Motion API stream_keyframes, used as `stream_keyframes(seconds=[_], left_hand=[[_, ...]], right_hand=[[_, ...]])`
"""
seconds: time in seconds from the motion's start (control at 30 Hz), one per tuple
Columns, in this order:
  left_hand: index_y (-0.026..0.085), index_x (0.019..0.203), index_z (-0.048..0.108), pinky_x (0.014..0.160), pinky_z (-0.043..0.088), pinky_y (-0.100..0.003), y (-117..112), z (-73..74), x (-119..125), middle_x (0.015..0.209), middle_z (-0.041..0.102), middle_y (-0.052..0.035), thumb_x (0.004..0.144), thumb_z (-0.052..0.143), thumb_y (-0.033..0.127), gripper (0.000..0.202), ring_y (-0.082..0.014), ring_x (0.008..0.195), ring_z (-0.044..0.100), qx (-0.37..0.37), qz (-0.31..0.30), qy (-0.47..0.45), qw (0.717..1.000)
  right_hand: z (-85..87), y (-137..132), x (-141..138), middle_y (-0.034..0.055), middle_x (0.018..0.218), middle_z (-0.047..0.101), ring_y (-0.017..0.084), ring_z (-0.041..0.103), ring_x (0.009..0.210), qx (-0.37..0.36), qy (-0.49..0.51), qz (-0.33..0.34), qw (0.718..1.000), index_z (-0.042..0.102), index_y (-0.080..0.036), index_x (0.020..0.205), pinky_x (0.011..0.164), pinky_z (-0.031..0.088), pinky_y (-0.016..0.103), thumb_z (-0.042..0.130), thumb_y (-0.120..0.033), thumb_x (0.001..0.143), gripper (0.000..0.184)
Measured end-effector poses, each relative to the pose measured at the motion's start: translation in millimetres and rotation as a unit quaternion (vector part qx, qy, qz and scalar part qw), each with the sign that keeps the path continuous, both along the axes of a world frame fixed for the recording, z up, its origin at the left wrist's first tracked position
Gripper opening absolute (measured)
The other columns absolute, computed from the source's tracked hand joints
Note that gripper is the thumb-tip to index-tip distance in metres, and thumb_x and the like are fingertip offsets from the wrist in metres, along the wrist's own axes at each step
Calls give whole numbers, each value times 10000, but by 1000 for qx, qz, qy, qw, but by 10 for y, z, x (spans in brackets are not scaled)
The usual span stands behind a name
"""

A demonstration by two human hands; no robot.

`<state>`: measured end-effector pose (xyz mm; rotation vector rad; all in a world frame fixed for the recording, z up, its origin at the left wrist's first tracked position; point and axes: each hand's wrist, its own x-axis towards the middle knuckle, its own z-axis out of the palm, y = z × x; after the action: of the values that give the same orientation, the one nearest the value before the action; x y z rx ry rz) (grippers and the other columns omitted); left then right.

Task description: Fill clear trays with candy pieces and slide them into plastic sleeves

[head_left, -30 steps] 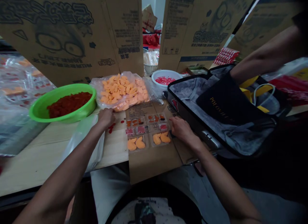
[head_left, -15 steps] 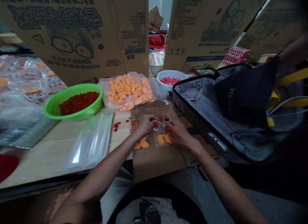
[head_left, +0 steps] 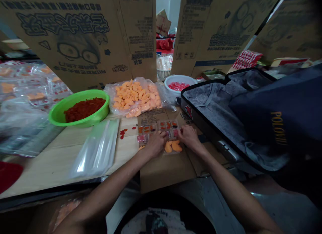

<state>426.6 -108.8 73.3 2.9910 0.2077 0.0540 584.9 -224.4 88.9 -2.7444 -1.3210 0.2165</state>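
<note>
A green plastic basin (head_left: 80,121) of dark red pieces (head_left: 85,109) is sitting toward the left of the wooden tabletop (head_left: 42,167), just beside a clear bag (head_left: 134,98) bulging with orange pieces, while a white bowl (head_left: 169,86) of red pieces (head_left: 178,86) is standing to the far right of that bag. A flat clear plastic sleeve (head_left: 97,148) is lying nearer, and a heap of filled plastic packs (head_left: 27,90) is spreading along the left. On the right, an open grey-lined suitcase (head_left: 208,108) is lying partly beneath a dark bag lettered POLO (head_left: 281,123), and printed cardboard panels (head_left: 75,36) are standing along the far side.
</note>
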Motion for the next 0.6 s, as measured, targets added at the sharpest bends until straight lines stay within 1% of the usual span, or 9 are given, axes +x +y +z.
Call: stream_keyframes(seconds=[0.1, 0.17, 0.2, 0.27, 0.3, 0.33, 0.4, 0.5, 0.6], left_hand=[[171, 1161, 682, 974, 465, -454, -64, -3, -31, 1242, 627, -161, 975, 484, 205, 273, -291, 1140, 591, -7, 20, -19, 1000], [160, 1332, 595, 1058, 428, -494, -112, -31, -56, 1454, 510, -185, 1010, 441, 296, 382, -336, 1338, 483, -21, 29, -28, 999], [145, 1410, 531, 1110, 385, -516, -138, -54, -73, 1534, 433, -189, 1020, 420, 361, 459, -355, 1427, 387, -28, 28, -24, 999], [115, 1509, 407, 1192, 274, -548, -188, -117, -112, 1616, 309, -187, 1019, 379, 487, 616, -369, 1521, 206, -42, 24, 7, 999], [114, 1538, 359, 1216, 226, -555, -209, -153, -131, 1633, 268, -179, 1014, 361, 528, 668, -363, 1536, 158, -47, 25, 24, 998], [122, 1557, 321, 1228, 195, -558, -227, -189, -149, 1643, 238, -171, 1010, 346, 554, 698, -353, 1541, 142, -50, 28, 36, 998], [147, 1578, 278, 1238, 174, -556, -251, -253, -170, 1652, 204, -156, 1005, 323, 579, 719, -332, 1544, 146, -53, 36, 44, 997], [169, 1585, 271, 1239, 189, -546, -272, -290, -164, 1646, 227, -146, 997, 303, 608, 734, -320, 1542, 163, -53, 47, 35, 997], [150, 1583, 277, 1243, 183, -539, -289, -235, -161, 1644, 228, -154, 997, 266, 624, 753, -326, 1540, 167, -65, 56, 38, 996]], right_hand=[[11, -86, 2, 197, 1068, 699, 315, 640, 1045, -3, -39, -2, 999, 694, -115, 1041, 861, 466, 406, 412, -316, 988, 351], [9, -172, -29, 225, 1141, 679, 333, 629, 1087, 5, -60, 23, 998, 683, -99, 1105, 901, 470, 441, 384, -321, 999, 388], [-9, -214, -54, 237, 1240, 646, 343, 603, 1156, 18, -66, 51, 996, 667, -92, 1176, 938, 465, 457, 369, -320, 1003, 412], [-92, -286, -111, 226, 1491, 480, 351, 465, 1357, 53, -66, 133, 988, 569, -88, 1371, 1048, 421, 484, 350, -319, 1006, 484], [-155, -312, -138, 206, 1578, 372, 343, 366, 1441, 66, -59, 172, 981, 490, -85, 1458, 1102, 384, 490, 346, -323, 1005, 531], [-227, -330, -160, 187, 1626, 283, 327, 277, 1494, 72, -49, 201, 976, 413, -79, 1517, 1147, 345, 489, 341, -333, 1005, 576], [-373, -339, -184, 175, 1646, 219, 296, 202, 1527, 62, -24, 225, 972, 341, -65, 1557, 1194, 296, 477, 319, -368, 1010, 626], [-514, -308, -185, 172, 1637, 222, 275, 206, 1526, 40, 1, 228, 973, 330, -63, 1563, 1217, 267, 471, 292, -416, 1014, 654], [-545, -286, -195, 159, 1628, 241, 275, 222, 1519, 32, 2, 229, 973, 359, -81, 1555, 1222, 260, 477, 303, -415, 1009, 643]])
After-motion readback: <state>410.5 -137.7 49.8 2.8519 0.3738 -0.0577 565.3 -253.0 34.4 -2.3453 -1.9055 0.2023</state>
